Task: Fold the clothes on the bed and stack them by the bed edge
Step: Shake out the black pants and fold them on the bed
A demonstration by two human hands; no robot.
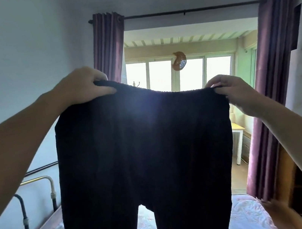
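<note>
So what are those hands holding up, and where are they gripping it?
Dark trousers, held by the waistband: left hand pinches one end, right hand the other.

The trousers (144,154) are hanging above the bed (246,217), the left hand (83,85) holding the waistband's left corner, the right hand (237,91) its right corner, with the window (179,74) lying behind them.
</note>
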